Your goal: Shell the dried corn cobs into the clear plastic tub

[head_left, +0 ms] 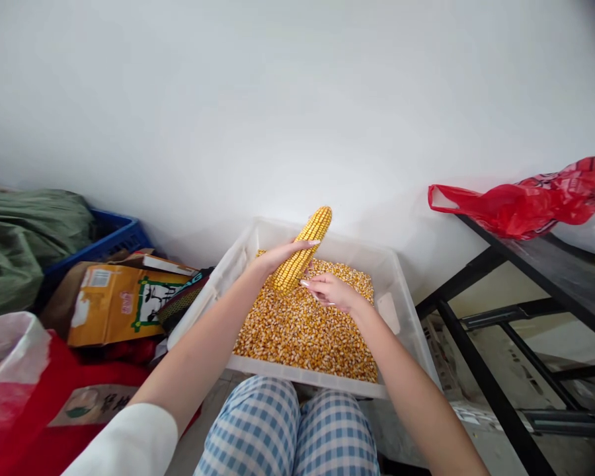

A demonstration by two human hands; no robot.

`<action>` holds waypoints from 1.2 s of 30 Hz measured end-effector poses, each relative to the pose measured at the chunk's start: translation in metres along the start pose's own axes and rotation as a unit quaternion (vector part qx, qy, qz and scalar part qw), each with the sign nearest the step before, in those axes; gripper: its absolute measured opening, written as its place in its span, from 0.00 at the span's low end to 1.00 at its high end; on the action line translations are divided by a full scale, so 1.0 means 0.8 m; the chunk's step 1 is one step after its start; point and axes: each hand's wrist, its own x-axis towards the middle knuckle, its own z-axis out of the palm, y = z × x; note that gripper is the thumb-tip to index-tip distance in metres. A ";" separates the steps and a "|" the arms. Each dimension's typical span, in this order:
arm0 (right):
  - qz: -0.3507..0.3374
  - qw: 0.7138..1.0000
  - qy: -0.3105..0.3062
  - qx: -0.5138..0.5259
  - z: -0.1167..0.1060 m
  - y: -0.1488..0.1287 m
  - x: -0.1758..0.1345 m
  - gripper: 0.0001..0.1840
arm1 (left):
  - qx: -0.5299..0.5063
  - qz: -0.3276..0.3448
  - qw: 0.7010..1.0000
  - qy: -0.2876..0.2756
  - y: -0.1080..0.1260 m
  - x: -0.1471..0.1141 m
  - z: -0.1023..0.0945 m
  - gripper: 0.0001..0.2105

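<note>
My left hand (287, 254) is closed round the middle of a yellow corn cob (319, 225). The cob leans, its upper end pointing away to the right, and its visible rows of kernels look full. Against the lower right side of the cob are the fingertips of my right hand (331, 292), its fingers bent inward. Both hands are above a translucent plastic bin (406, 297). Loose yellow corn kernels (302, 334) cover its bottom in a thick layer.
A white wall rises behind the bin. On the left are a cardboard box (110, 307), a blue crate (116, 231), a green sack (30, 244) and a red bag (34, 410). At right, a red plastic bag (535, 198) lies on a black-framed rack (486, 377).
</note>
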 end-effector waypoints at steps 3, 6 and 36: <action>-0.015 0.991 0.049 -0.122 0.005 -0.002 -0.002 0.20 | 0.016 0.000 1.000 0.001 -0.004 0.001 0.002 0.20; -0.031 0.970 0.105 -0.217 0.014 -0.003 -0.001 0.21 | 0.027 0.006 0.999 0.015 -0.007 0.003 0.002 0.19; -0.032 0.986 0.113 -0.122 -0.007 0.009 0.009 0.23 | -0.128 -0.045 0.983 0.126 -0.026 0.028 -0.011 0.20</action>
